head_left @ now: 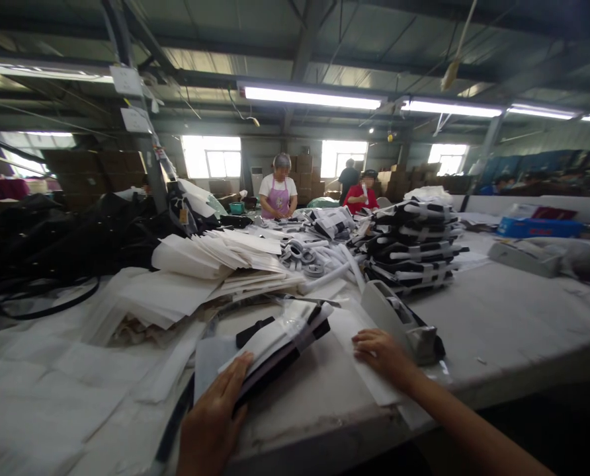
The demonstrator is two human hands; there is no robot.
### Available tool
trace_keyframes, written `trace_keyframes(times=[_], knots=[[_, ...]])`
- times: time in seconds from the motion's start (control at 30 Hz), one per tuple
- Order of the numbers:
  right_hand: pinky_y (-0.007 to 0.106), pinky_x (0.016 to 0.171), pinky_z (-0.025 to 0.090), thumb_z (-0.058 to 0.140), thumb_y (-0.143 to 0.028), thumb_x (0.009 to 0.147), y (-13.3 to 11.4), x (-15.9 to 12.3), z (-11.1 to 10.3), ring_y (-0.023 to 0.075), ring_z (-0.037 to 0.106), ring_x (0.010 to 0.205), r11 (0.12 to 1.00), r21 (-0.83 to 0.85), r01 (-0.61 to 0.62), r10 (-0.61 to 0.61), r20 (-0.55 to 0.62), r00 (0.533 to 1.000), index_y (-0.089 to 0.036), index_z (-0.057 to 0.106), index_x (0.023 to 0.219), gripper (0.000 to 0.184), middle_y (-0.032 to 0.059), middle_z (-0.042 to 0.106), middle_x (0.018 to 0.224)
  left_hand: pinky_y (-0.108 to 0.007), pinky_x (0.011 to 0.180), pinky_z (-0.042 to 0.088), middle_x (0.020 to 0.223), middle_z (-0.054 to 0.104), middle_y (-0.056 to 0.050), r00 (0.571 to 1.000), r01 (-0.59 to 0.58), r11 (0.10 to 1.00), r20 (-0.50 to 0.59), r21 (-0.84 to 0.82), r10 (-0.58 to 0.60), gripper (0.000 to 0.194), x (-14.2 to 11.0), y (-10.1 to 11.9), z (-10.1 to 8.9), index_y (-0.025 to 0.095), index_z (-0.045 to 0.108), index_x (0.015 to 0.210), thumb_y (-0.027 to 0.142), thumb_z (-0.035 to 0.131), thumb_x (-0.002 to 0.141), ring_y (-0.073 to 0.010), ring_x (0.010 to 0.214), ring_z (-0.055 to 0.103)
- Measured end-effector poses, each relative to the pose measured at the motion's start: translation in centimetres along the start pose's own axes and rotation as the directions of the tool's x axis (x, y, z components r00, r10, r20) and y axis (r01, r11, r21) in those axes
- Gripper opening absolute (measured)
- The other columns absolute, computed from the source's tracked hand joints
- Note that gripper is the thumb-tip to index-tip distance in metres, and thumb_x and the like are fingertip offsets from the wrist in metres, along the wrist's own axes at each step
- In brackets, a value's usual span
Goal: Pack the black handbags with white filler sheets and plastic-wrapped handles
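My left hand (215, 416) lies at the near table edge, fingers stretched out on the end of a folded black and white piece in a clear plastic bag (280, 340). My right hand (381, 354) rests palm down with fingers curled on a white sheet (354, 337), just in front of a white tape dispenser (399, 317). Nothing shows inside the right hand.
A stack of bagged black and white pieces (414, 244) stands behind the dispenser. White sheets (215, 258) are fanned at the middle left, tape rolls (305, 254) beyond them. Black fabric (42, 244) is heaped at the far left. A blue box (538, 225) sits far right. Other people (278, 188) work at the table's far end.
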State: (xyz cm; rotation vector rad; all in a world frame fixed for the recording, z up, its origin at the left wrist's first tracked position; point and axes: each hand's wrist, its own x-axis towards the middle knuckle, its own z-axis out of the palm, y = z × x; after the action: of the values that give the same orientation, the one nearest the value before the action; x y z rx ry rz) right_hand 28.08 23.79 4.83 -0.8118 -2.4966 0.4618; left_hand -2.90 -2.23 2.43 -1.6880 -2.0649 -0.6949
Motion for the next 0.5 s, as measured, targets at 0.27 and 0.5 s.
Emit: trace_keyframes(times=[0.27, 0.5], knots=[[0.037, 0.092, 0.051, 0.050, -0.033, 0.098, -8.6, -2.0, 1.6, 0.0255, 0.070, 0.101, 0.998, 0.068, 0.004, -0.001, -0.054, 0.999, -0.023, 0.076, 0.100, 0.028, 0.0083, 0.076, 0.106, -0.033, 0.091, 0.058, 0.144, 0.056, 0.000, 0.998, 0.060, 0.998, -0.023, -0.026, -0.061, 0.080, 1.1, -0.3, -1.1, 0.033, 0.029, 0.152, 0.005, 0.049, 0.079, -0.0219, 0.121, 0.063], [0.031, 0.089, 0.053, 0.051, -0.040, 0.098, -13.4, -3.4, 4.0, 0.0241, 0.071, 0.099, 0.983, 0.180, -0.014, -0.013, 0.149, 0.989, -0.025, 0.077, 0.104, 0.031, 0.0074, 0.077, 0.105, -0.033, 0.092, 0.057, 0.143, 0.057, -0.001, 0.996, 0.085, 0.996, -0.028, -0.017, -0.085, 0.077, 1.7, -0.1, -1.5, 0.030, 0.034, 0.149, 0.006, 0.051, 0.078, -0.0220, 0.120, 0.063]])
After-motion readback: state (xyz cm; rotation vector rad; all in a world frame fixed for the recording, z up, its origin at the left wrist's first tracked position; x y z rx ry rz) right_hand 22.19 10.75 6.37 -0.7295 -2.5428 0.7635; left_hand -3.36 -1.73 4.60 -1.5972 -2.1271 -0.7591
